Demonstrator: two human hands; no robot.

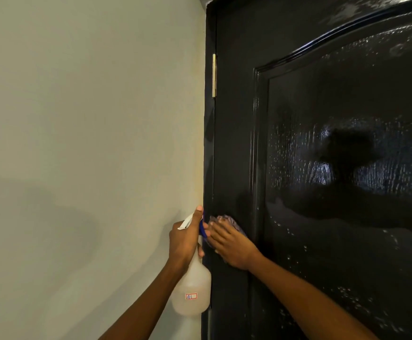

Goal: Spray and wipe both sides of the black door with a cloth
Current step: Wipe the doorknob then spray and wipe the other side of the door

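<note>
Head camera looks at a shiny black door on the right and a pale wall on the left. Wet drops and streaks glint on the big raised panel of the door. A small metal hinge sits high on the door's left edge, next to the dark frame.

The right hand lies flat on the door, low down near the left edge. Its fingers are straight and spread a little, and they press a purple cloth against the door. Most of the cloth is hidden under the hand; only the top part peeks out above the fingertips.

The left hand is just beside it, by the frame. Its fingers are curled round the neck of a see-through spray bottle, and one finger is up by the white and blue top. The bottle hangs down below the hand and has a little sticker on it. The two hands are almost touching.
</note>
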